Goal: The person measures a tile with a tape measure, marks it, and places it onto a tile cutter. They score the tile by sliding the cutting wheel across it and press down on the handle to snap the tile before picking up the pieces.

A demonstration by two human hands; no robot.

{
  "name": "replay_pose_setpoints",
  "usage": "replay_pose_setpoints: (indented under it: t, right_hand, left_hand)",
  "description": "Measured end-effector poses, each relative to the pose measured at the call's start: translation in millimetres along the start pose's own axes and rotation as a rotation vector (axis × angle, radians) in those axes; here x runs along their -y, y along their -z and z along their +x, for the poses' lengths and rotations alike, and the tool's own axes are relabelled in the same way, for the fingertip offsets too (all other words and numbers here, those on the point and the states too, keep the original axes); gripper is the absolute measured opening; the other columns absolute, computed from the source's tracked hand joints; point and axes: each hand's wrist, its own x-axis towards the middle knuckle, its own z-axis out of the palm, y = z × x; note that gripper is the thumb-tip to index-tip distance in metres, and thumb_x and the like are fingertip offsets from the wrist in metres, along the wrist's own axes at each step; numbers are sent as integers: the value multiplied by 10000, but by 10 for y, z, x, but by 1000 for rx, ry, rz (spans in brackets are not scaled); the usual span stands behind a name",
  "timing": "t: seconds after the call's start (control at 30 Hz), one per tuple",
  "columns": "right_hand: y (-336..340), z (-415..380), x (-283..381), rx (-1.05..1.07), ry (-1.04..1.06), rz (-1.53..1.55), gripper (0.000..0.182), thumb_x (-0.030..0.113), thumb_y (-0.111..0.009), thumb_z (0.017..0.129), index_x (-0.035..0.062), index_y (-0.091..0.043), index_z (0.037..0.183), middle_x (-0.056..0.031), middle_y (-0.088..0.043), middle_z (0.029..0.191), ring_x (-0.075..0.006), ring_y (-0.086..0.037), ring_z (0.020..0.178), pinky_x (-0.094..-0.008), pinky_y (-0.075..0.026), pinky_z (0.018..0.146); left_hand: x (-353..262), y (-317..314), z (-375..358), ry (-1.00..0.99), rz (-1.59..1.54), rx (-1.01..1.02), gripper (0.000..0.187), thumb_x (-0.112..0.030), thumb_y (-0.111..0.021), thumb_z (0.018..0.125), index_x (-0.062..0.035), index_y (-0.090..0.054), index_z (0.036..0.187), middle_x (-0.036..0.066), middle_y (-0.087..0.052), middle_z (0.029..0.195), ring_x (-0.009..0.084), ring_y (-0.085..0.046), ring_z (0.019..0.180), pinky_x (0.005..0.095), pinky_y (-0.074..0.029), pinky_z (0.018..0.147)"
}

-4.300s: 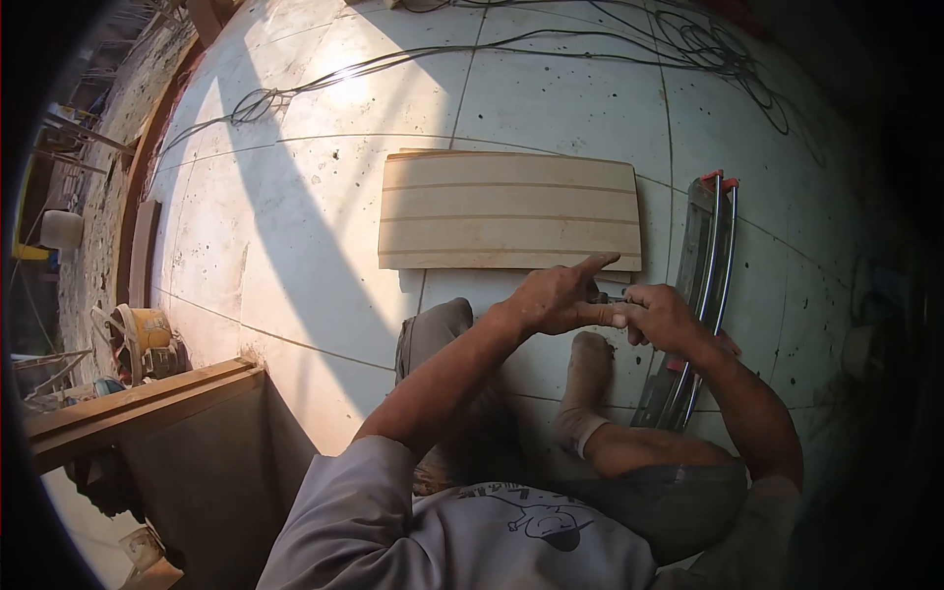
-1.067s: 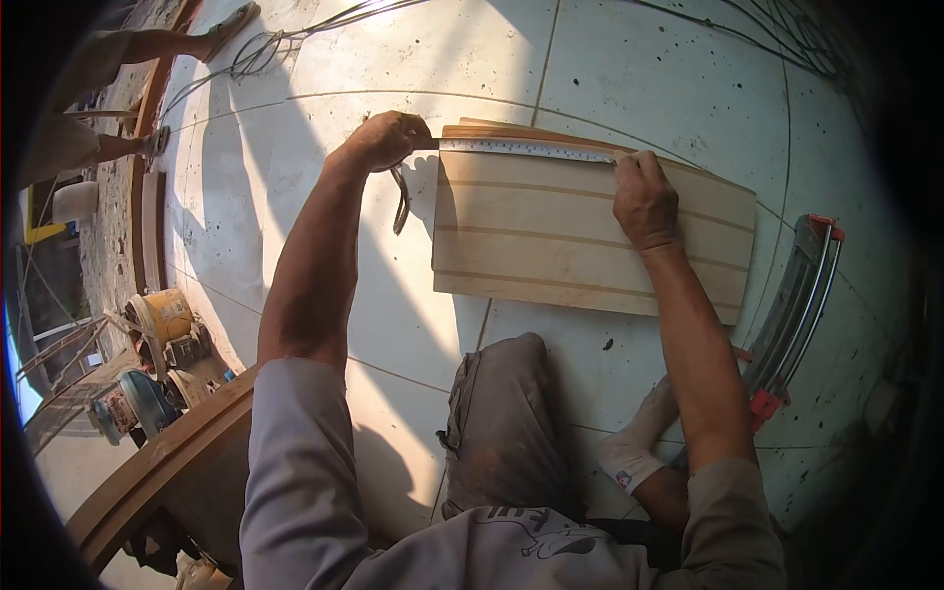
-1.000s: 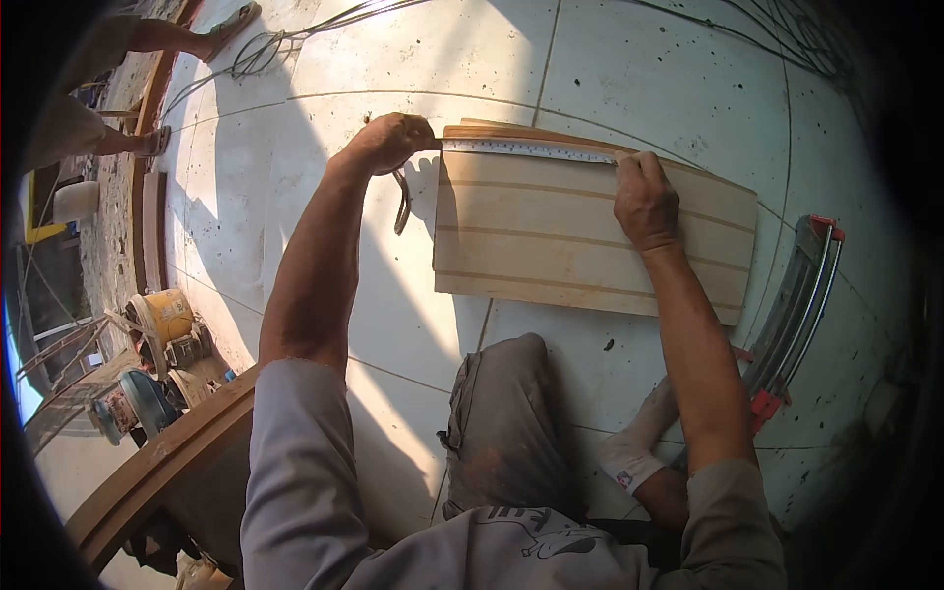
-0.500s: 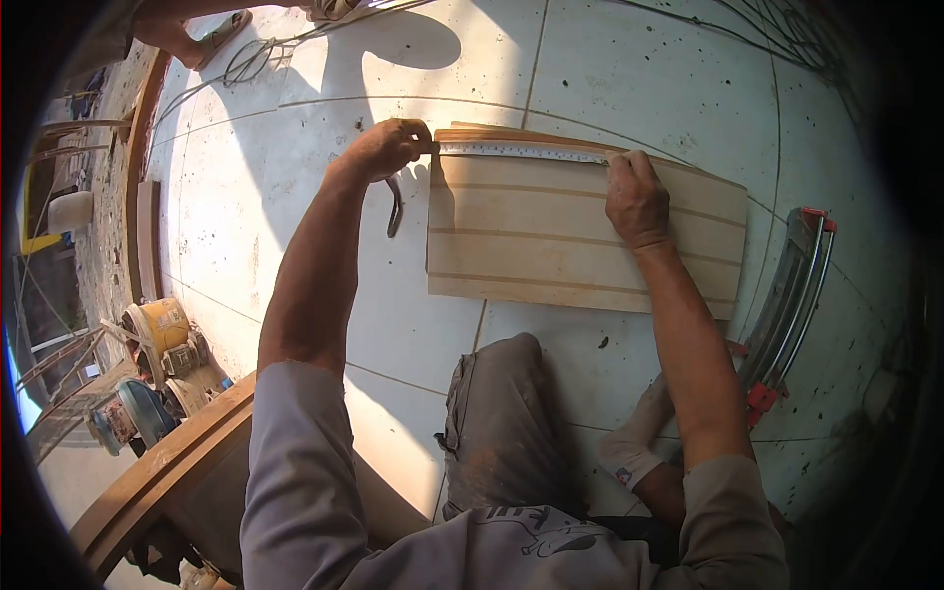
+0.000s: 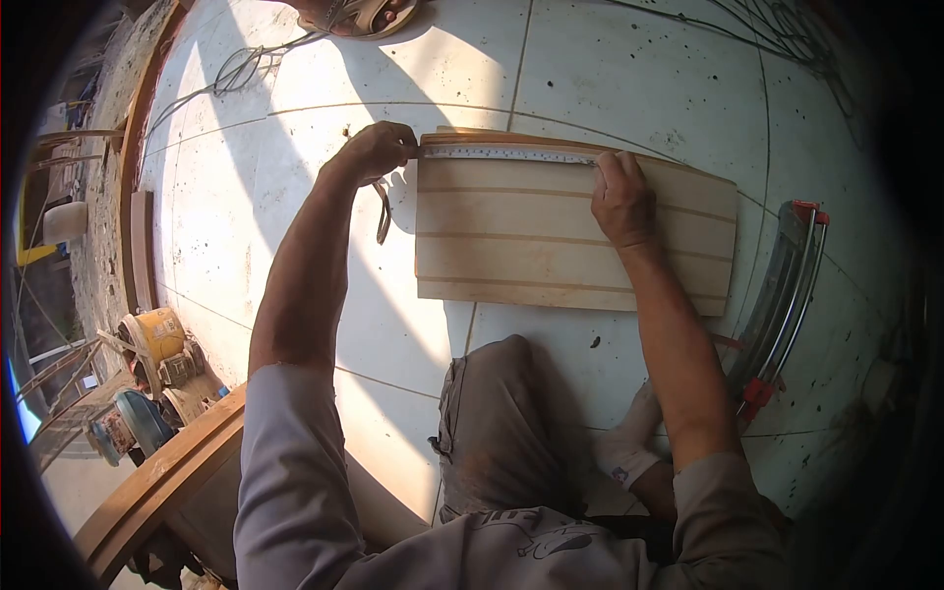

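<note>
A white measuring tape (image 5: 506, 153) lies stretched along the far edge of a stack of cream striped tiles (image 5: 531, 236) on the floor. My left hand (image 5: 379, 152) is closed on the tape at the tiles' far left corner, and a loose dark strap or tape end hangs below it. My right hand (image 5: 623, 197) rests on the top tile, fingers closed on the tape's other end near the far edge. What lies beneath the fingertips is hidden.
A tile cutter (image 5: 782, 305) with metal rails lies right of the tiles. Another person's sandalled foot (image 5: 369, 14) stands at the top. Cables (image 5: 241, 71) cross the floor. Power tools (image 5: 157, 339) and a wooden edge (image 5: 167, 467) are at left.
The view has shifted slightly, moving the tiles and hands a little left in it. The other person's foot has come nearer at the top. Both hands keep their places on the tape.
</note>
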Motion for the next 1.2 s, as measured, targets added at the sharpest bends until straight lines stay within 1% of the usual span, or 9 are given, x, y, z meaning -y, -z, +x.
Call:
replay_pose_setpoints:
  t: [0.2,0.27,0.3,0.4,0.6,0.67,0.77,0.87,1.2]
  right_hand:
    - [-2,-50,-2,-48,18,-23,42,75,-528,853,54,-492,858,-131,-507,830,-334,-566,794,-432,-507,658]
    - [-31,-65,-37,-40,-14,13,97,78,-586,852,46,-544,934,-145,-554,882,-358,-578,825,-430,-493,698]
    - [-29,-65,-39,-42,-15,11,97,78,-586,852,46,-544,934,-145,-554,882,-358,-578,825,-430,-493,698]
    - [-27,-64,-38,-52,-4,10,94,77,-585,853,45,-546,932,-145,-561,889,-356,-579,826,-431,-494,700]
    - [-34,-61,-48,-17,-26,-27,84,65,-579,846,44,-549,922,-143,-564,888,-349,-582,823,-426,-496,702]
    - [-16,-48,-30,-65,18,-10,39,56,-525,841,45,-489,852,-141,-512,840,-331,-573,792,-422,-518,659]
    - [-28,-67,-36,-58,-10,18,38,52,-519,836,40,-491,859,-148,-514,837,-335,-578,788,-422,-523,649]
    - [-35,-66,-31,-63,-8,18,51,43,-513,823,33,-495,870,-156,-515,844,-342,-581,787,-420,-526,654]
    - [-96,-2,-64,-48,-62,6,66,34,-516,805,27,-491,867,-155,-514,843,-352,-585,774,-431,-527,648]
  left_hand:
    - [18,6,21,20,-29,31,209,-251,-623,860,-51,-666,906,63,-647,770,160,-601,721,323,-464,667]
    - [103,-9,78,-74,-53,47,185,-229,-625,852,-55,-668,895,61,-647,771,156,-600,718,316,-463,656]
    - [64,4,68,-76,-53,47,185,-229,-625,852,-55,-668,895,61,-647,771,156,-600,718,316,-463,656]
    - [-11,20,48,6,20,49,168,-211,-619,849,-57,-669,891,57,-646,771,157,-601,717,310,-466,651]
    - [-15,6,103,-10,89,-25,189,-222,-612,856,-45,-674,883,64,-642,750,166,-595,697,324,-464,635]
    - [-94,33,74,11,134,3,227,-256,-620,859,-36,-674,880,75,-644,742,172,-592,689,335,-464,626]
    - [-132,46,66,43,102,-1,268,-316,-646,850,-51,-673,879,76,-647,727,172,-587,666,336,-461,612]
    - [-182,55,40,24,158,3,269,-320,-650,845,-51,-665,863,68,-646,718,168,-586,657,337,-458,598]
    - [-116,25,56,2,74,-12,274,-319,-663,835,-46,-650,835,77,-629,690,170,-575,637,343,-452,579]
